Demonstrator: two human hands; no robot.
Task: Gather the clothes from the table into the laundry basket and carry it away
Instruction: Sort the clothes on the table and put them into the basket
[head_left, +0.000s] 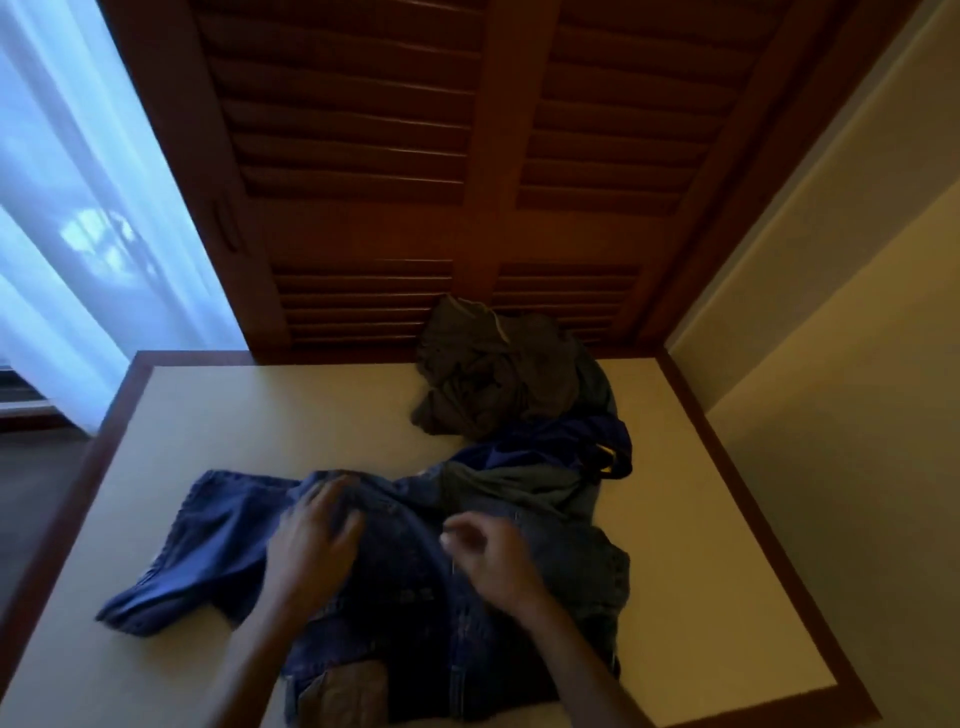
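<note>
Blue jeans (218, 551) lie crumpled across the near half of the table (260, 415). My left hand (317, 535) rests flat on the denim with its fingers spread. My right hand (493, 556) hovers just over the jeans to the right, fingers loosely curled and blurred, holding nothing that I can make out. Behind the jeans lies a bright blue garment (550, 441) with a grey piece (519, 483) over it. A dark olive-grey bundle (493, 369) sits at the table's far edge. No laundry basket is in view.
The table has a pale top and a dark wooden rim (753, 499). Louvred wooden doors (415, 156) stand right behind it. A bright curtained window (67, 208) is at the left, a beige wall (857, 364) at the right.
</note>
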